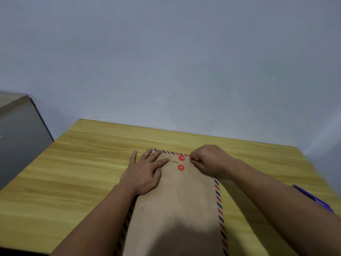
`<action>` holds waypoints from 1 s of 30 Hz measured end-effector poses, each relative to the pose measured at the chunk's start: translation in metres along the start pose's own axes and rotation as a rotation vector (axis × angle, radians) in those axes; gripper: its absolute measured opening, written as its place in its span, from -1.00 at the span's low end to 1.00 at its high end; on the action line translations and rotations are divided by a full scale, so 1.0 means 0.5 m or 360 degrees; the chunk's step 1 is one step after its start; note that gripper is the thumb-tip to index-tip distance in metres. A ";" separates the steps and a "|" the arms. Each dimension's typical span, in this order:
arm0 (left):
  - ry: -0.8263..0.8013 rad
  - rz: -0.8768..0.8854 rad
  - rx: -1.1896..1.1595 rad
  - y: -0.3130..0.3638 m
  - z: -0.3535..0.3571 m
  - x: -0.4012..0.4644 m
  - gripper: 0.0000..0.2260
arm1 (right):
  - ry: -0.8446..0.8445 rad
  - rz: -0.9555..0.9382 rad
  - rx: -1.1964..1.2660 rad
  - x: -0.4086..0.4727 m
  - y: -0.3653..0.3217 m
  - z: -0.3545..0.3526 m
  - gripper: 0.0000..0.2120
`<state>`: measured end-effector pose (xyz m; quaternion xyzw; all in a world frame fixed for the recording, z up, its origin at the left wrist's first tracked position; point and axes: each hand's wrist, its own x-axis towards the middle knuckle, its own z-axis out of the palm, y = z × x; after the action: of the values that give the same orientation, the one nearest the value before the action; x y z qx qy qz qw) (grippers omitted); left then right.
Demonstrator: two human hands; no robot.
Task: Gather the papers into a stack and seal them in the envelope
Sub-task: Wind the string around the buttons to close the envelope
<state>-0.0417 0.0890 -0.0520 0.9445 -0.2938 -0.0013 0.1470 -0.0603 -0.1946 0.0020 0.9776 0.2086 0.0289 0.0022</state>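
A brown envelope (177, 204) with red and blue striped edges lies lengthwise on the wooden table (83, 163), its flap folded down at the far end. Two red closure discs (181, 162) sit one behind the other at the flap. My left hand (145, 172) rests flat on the envelope's far left corner, fingers spread, index fingertip beside the upper disc. My right hand (208, 159) is at the far right corner, fingers pinched on a thin pale string (186, 159) that runs to the upper disc. No loose papers are visible.
A purple object (313, 197) lies near the table's right edge, partly behind my right forearm. A grey box or cabinet (16, 137) stands off the table's left side. A plain wall runs along the far edge.
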 end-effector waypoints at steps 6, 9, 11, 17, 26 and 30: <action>0.0006 -0.0012 -0.0033 0.002 -0.003 -0.001 -0.53 | 0.0111 0.0195 0.0093 -0.043 -0.062 0.023 -0.77; 0.0000 -0.0015 -0.0028 0.002 -0.005 -0.002 -0.52 | 0.0181 0.0526 0.0366 -0.021 -0.099 0.034 -0.81; -0.0006 -0.0021 -0.0013 0.003 -0.007 -0.003 -0.52 | 0.0243 0.0678 0.0482 0.000 -0.126 0.039 -0.81; -0.0008 -0.0024 -0.0030 0.001 -0.004 -0.002 -0.52 | 0.0350 0.0699 0.0290 0.032 -0.195 0.056 -0.78; 0.0001 -0.0009 -0.0036 -0.003 0.001 0.000 -0.54 | 0.0320 0.0344 -0.0050 -0.056 -0.222 0.080 -0.77; 0.0010 -0.0008 -0.0038 -0.003 0.002 -0.001 -0.52 | 0.0342 0.0458 -0.0018 -0.092 -0.189 0.083 -0.87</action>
<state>-0.0415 0.0903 -0.0536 0.9434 -0.2909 -0.0021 0.1591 -0.1385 -0.1270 -0.0434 0.9886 0.0654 0.1344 -0.0187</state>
